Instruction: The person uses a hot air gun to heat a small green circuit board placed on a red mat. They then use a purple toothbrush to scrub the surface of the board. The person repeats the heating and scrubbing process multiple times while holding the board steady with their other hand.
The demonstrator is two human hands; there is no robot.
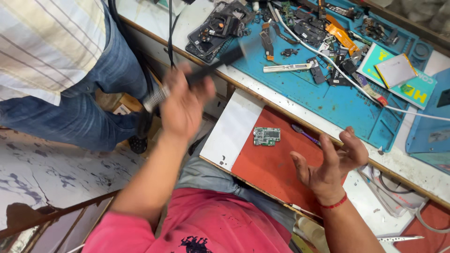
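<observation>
**Tool gripped on the left, board lying between the hands**

Pink shirt cloth (206,225) is filling the near edge of my view at 6 o'clock. I am seeing the left hand (183,105) closing around a black-handled tool (213,65); its long axis is running from 8 o'clock to 2 o'clock, blurred, with a coiled spring end near the wrist. I am keeping the right hand (328,161) empty, fingers spread wide and curled, palm up. A small green circuit board (267,136) is lying flat on the red mat (272,164), at 5 o'clock from the left hand and at 10 o'clock from the right, roughly as near to either. A purple brush (304,134) is lying just beside the board at 3 o'clock. Phone parts are crowding the blue mat (337,103) at 1 o'clock. Another person's jeans (89,107) are standing at 10 o'clock.
</observation>
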